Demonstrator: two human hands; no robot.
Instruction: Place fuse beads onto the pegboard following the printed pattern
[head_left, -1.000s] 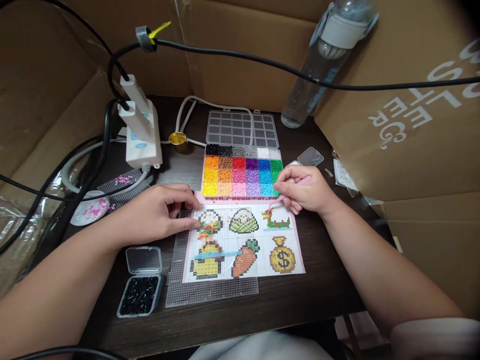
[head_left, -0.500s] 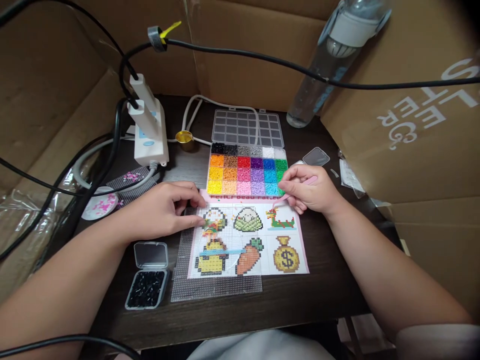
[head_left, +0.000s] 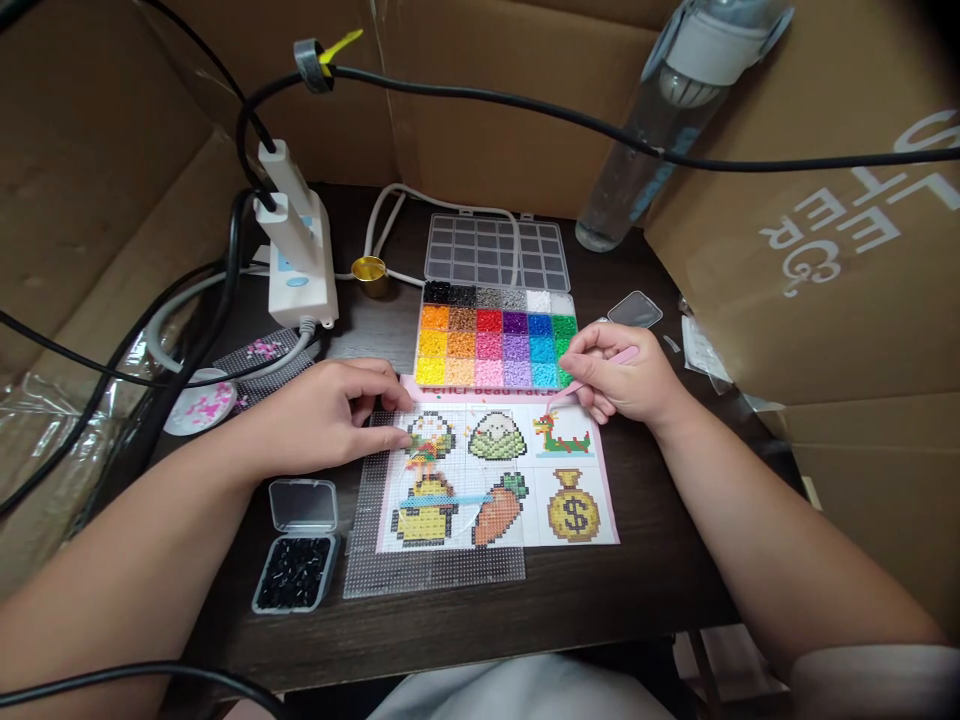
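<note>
My right hand (head_left: 619,375) is closed around pink tweezers (head_left: 622,357). Their bent tip is over the printed dragon at the upper right of the bead pattern sheet (head_left: 609,500). My left hand (head_left: 349,415) rests at the left side of a clear pegboard (head_left: 435,575), its thumb and fingers apart around a gap. The pegboard overlaps the left part of the sheet. Red, green and orange beads and a blue row (head_left: 442,500) lie on the pegboard near my left thumb. Behind the sheet stands an open bead box (head_left: 495,345) with many coloured compartments.
A small open case of black beads (head_left: 294,572) sits at the left front. Farther left are a white dish of pink beads (head_left: 201,402) and a power strip (head_left: 301,265) with cables. A black cable (head_left: 480,97) crosses above. A bottle (head_left: 637,140) leans at the back right.
The view has shifted slightly. My right hand stays over the dragon with the tweezers, with only a tiny movement of the tip. My left hand keeps its place on the pegboard.
</note>
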